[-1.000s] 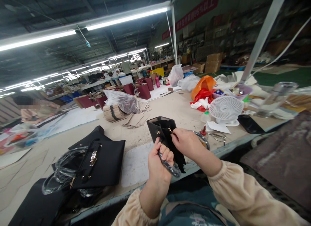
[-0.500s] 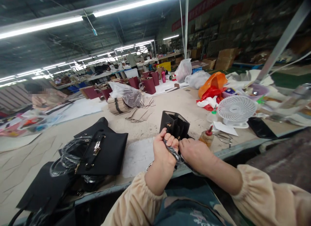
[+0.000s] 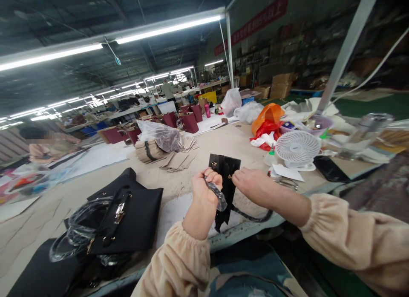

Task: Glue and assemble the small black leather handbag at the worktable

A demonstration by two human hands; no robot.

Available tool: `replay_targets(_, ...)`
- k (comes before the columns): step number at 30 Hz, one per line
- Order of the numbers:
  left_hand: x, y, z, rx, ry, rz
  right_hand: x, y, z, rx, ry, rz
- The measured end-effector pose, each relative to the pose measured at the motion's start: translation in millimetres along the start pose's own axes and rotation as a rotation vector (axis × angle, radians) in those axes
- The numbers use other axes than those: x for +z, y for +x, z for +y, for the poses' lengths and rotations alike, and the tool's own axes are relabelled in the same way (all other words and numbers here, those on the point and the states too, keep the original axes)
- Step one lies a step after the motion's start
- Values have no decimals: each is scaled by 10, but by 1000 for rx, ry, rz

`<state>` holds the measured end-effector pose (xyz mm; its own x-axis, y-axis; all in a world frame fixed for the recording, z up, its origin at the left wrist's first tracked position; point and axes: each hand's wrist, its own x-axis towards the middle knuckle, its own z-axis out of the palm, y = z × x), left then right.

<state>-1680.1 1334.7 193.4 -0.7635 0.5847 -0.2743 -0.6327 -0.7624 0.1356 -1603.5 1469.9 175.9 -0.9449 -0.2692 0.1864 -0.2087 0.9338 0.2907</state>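
Note:
A black leather bag piece (image 3: 224, 169) with small gold studs stands upright in front of me over the table edge. My left hand (image 3: 206, 190) is a closed fist round its plastic-wrapped handle (image 3: 216, 194). My right hand (image 3: 247, 182) pinches the piece's right edge by a gold stud. A black strap (image 3: 252, 217) trails from it under my right forearm.
A finished black handbag (image 3: 128, 216) with wrapped handles lies at the left. A white desk fan (image 3: 297, 147), glue bottle (image 3: 271, 154), scissors (image 3: 287, 183), phone (image 3: 329, 168) and orange and red bags (image 3: 266, 120) sit at the right. Cardboard pieces (image 3: 166, 154) and maroon bags (image 3: 190, 120) are further back. A person sits at the far left.
The black piece has opened out from a folded bundle to a flat upright panel, lifted higher. My right hand moved from under the piece up to its right edge.

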Motion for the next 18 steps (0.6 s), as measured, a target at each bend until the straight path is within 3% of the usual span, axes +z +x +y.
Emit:
replay_targets(2, -43, -27, 8, -75, 108, -10, 28, -24, 135, 40, 33, -2)
replay_targets(4, -103, -52, 45, -69, 459, 14, 64, -31, 277, 92, 70, 9)
replay_targets(5, -131, -59, 82, 13, 752, 18, 87, -25, 332, 111, 86, 17)
replay_targets(7, -164, -57, 185, 333, 1493, -30, 145, 10, 392, 134, 109, 38)
replay_targets(9, -140, -27, 297, 703, 2198, -168, 215, 76, 387, 142, 123, 62)
replay_targets(11, -60, 29, 375, 900, 2651, -370, 283, 157, 341, 144, 145, 102)
replay_targets(13, 47, 109, 400, 855, 2849, -646, 333, 234, 286, 130, 173, 153)
replay_targets(15, 142, 216, 392, 678, 2903, -853, 355, 293, 245, 95, 198, 201)
replay_targets(17, 209, 341, 383, 594, 2928, -889, 353, 327, 227, 57, 211, 239)
replay_targets(18, 233, 406, 385, 632, 2939, -889, 346, 337, 227, 41, 213, 253)
